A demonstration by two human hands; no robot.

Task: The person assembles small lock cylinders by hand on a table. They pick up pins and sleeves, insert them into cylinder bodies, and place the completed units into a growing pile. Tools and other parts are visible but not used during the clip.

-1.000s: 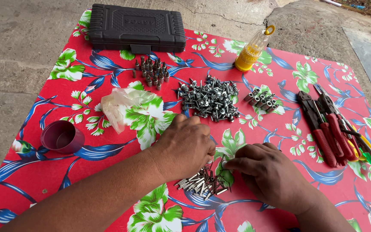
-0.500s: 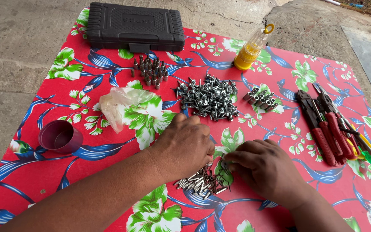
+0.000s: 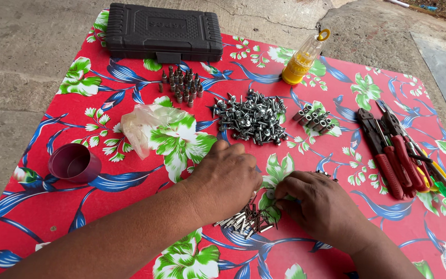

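Observation:
My left hand [image 3: 225, 178] rests palm down on the red flowered cloth [image 3: 42, 206], fingers curled over the top of a small heap of thin metal bits and screws [image 3: 243, 222]. My right hand [image 3: 321, 204] lies just right of that heap, its fingertips pinched together at the heap's upper edge. What the fingers pinch is too small to tell. A bigger pile of silver screws [image 3: 251, 120] lies just beyond both hands.
A black tool case [image 3: 163, 32] sits at the far edge. Near it stand dark bits [image 3: 181, 85], a yellow oil bottle [image 3: 300, 59] and a few sockets [image 3: 316, 120]. Red-handled pliers and screwdrivers [image 3: 398, 155] lie right. A crumpled plastic bag [image 3: 143, 124] and maroon cup [image 3: 73, 163] are left.
Both hands have stayed over the small heap. The right hand's fingers have shifted slightly toward the left hand.

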